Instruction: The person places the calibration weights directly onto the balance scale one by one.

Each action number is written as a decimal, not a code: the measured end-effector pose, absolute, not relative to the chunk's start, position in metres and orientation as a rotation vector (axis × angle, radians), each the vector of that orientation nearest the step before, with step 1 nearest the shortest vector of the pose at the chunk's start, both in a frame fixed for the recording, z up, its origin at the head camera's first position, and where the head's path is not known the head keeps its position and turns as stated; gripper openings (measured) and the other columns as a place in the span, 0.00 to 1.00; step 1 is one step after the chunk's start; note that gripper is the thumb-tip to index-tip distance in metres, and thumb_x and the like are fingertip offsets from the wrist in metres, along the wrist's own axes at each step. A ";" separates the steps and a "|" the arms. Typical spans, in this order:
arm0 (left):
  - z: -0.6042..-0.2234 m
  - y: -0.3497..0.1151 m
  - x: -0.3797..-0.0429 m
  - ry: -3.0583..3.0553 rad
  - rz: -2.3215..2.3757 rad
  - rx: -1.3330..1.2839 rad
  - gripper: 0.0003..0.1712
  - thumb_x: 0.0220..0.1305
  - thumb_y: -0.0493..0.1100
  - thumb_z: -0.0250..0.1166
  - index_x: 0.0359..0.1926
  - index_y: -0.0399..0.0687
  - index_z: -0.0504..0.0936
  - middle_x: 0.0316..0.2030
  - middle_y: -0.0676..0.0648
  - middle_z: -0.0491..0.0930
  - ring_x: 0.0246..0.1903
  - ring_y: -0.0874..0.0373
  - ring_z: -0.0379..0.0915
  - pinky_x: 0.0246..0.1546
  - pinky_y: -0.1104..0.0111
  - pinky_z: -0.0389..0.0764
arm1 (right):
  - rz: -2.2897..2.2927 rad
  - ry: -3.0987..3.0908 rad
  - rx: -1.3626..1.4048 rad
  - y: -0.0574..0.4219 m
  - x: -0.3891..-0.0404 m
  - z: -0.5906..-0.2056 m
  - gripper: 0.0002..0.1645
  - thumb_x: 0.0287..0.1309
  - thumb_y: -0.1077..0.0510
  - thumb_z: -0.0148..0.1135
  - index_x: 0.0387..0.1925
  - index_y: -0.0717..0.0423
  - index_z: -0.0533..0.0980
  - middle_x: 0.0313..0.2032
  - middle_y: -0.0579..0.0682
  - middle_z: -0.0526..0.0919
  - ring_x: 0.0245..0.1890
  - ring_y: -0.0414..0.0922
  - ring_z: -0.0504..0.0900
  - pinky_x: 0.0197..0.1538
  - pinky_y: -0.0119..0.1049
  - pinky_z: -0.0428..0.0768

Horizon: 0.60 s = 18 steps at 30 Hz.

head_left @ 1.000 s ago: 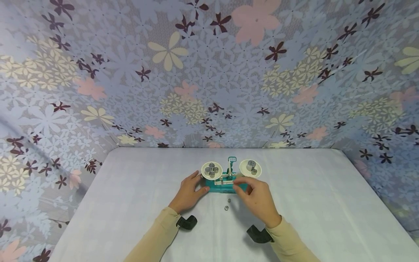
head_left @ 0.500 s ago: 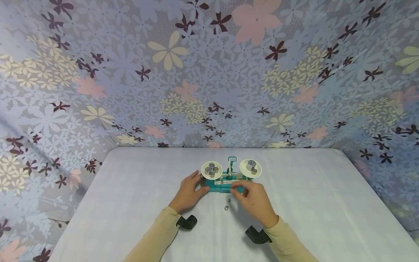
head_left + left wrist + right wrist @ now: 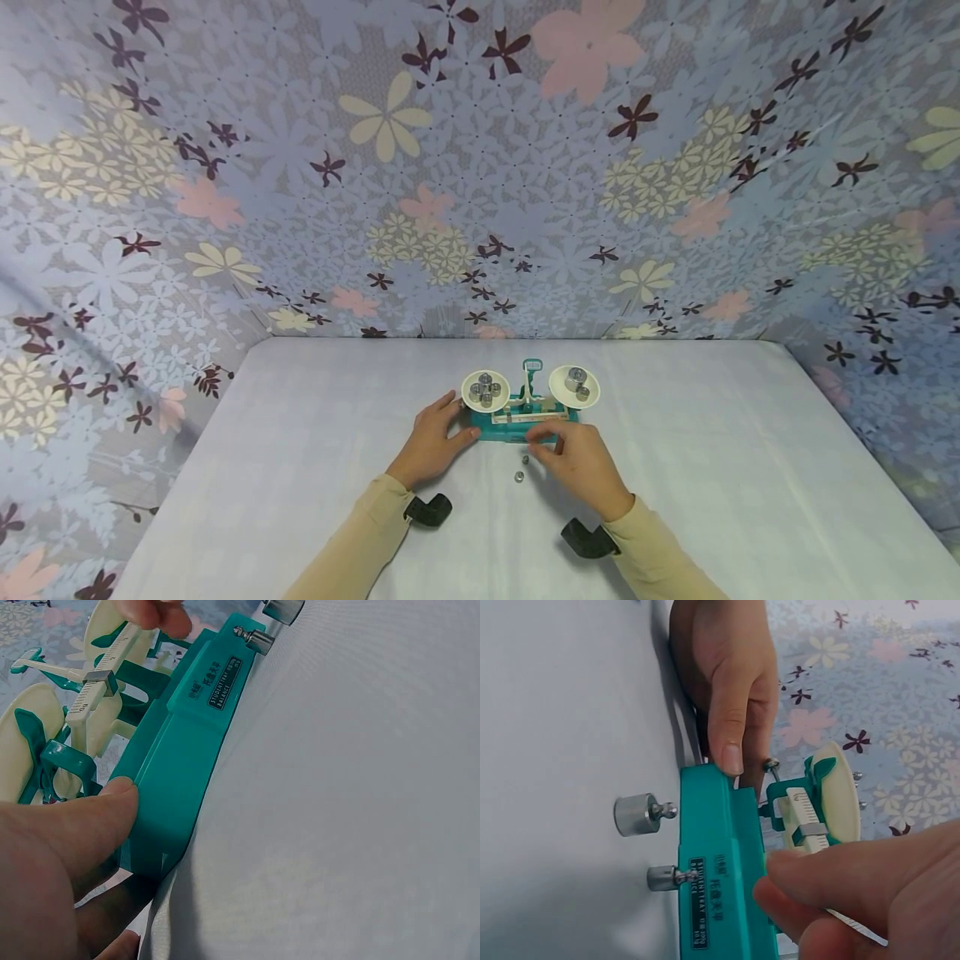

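A teal tray balance (image 3: 501, 431) with two cream pans stands on the cloth. My left hand (image 3: 432, 439) grips its left end, thumb on the base front and fingers behind and beneath. In the left pan (image 3: 467, 397) sit several metal weights (image 3: 485, 388); the right pan (image 3: 592, 400) bears a big weight (image 3: 576, 379) and a smaller one (image 3: 582, 392). My right hand (image 3: 587, 468) hovers before the base's right half, bent thumb and forefinger close together, nothing visible between them. The ruled beam carries a grey slider (image 3: 810, 831).
Two loose knobbed weights, a smaller one (image 3: 664, 877) and a larger one (image 3: 635, 815), stand on the cloth in front of the base. Flowered fabric (image 3: 480, 167) rises behind the table's far edge.
My right hand has drawn back from the beam, towards me and slightly left, to the front of the base. The left hand keeps its place on the balance.
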<state>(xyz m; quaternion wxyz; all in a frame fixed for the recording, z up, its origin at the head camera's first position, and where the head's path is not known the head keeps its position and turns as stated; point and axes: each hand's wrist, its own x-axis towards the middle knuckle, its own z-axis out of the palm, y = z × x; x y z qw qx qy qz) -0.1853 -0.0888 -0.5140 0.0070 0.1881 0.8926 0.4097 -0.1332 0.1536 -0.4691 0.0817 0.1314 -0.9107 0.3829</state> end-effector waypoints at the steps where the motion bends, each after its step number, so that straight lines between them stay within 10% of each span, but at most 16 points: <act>1: -0.514 -0.089 -0.185 2.791 1.281 0.586 0.36 0.71 0.52 0.63 0.71 0.36 0.68 0.72 0.33 0.61 0.73 0.36 0.52 0.72 0.39 0.53 | 1.143 -2.731 0.397 0.154 -0.134 -0.470 0.08 0.53 0.65 0.75 0.35 0.53 0.86 0.25 0.39 0.84 0.14 0.34 0.68 0.17 0.30 0.68; 18: -0.515 -0.088 -0.186 2.783 1.287 0.557 0.36 0.71 0.51 0.63 0.71 0.35 0.68 0.73 0.33 0.61 0.73 0.36 0.52 0.72 0.40 0.53 | 1.139 -2.815 0.414 0.154 -0.138 -0.481 0.07 0.55 0.64 0.73 0.37 0.53 0.86 0.33 0.41 0.88 0.18 0.34 0.72 0.21 0.29 0.73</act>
